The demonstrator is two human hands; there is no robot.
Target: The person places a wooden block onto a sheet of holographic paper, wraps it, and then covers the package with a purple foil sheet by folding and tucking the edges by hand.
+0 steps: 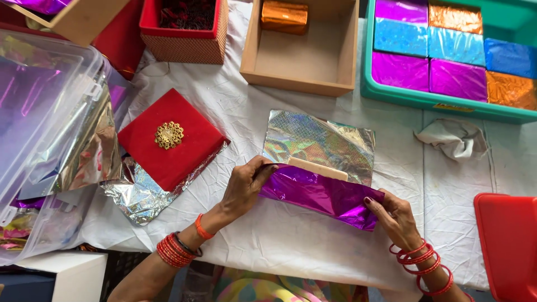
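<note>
Head view: nearest the camera, two forearms ringed with red bangles are seen reaching onto a surface covered with a creased white cloth. The left hand is closed over the left end of a purple foil sheet, thumb and fingers pinching its folded edge, while the right hand is curled around the foil's right corner, the fingertips pressed on it. A pale flat block is partly covered by the purple foil, and a holographic silver sheet is spread just beyond it. To the left, a red square lid with a gold ornament is laid on crumpled silver foil, beside a clear plastic bin. A grey crumpled rag is seen to the right. Farther off, a wooden box holding an orange-wrapped block and a green tray of foil-wrapped blocks are placed.
</note>
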